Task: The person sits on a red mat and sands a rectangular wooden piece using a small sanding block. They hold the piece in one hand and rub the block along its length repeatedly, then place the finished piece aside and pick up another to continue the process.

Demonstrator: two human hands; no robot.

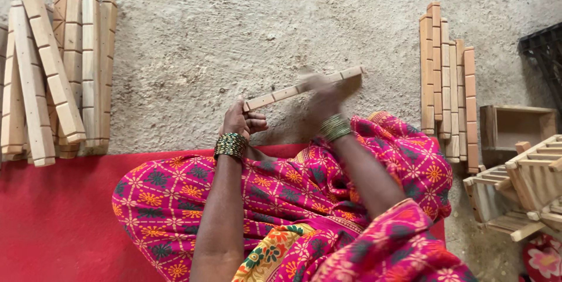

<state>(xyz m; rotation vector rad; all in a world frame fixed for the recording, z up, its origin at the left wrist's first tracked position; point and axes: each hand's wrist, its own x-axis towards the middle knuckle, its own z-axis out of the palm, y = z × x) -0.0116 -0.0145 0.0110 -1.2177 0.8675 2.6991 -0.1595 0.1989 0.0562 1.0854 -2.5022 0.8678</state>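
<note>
- Above your lap, over the pink patterned cloth (281, 200), your left hand (241, 121) is closed round the near end of a notched wooden strip (293, 90), fingers curled under it and thumb on top
- Your right hand (323, 97) is on the same strip farther along toward its far end; it is blurred, so you cannot tell how tightly its fingers are closed on the wood
- That strip hangs off the ground between your two hands, tilted so its right end sits higher than its left
- Left of the strip, well apart from it, a pile of similar notched strips (55, 71) lies on the rough concrete floor (205, 24), a few laid slantwise across the rest
- Right of the strip, a neater stack of strips (448, 83) lies side by side
- Beyond that stack sit an open wooden box (518, 127) and slatted wooden frames (527, 194)
- Under your knees, below the strip, a red mat (52, 212) covers the floor
</note>
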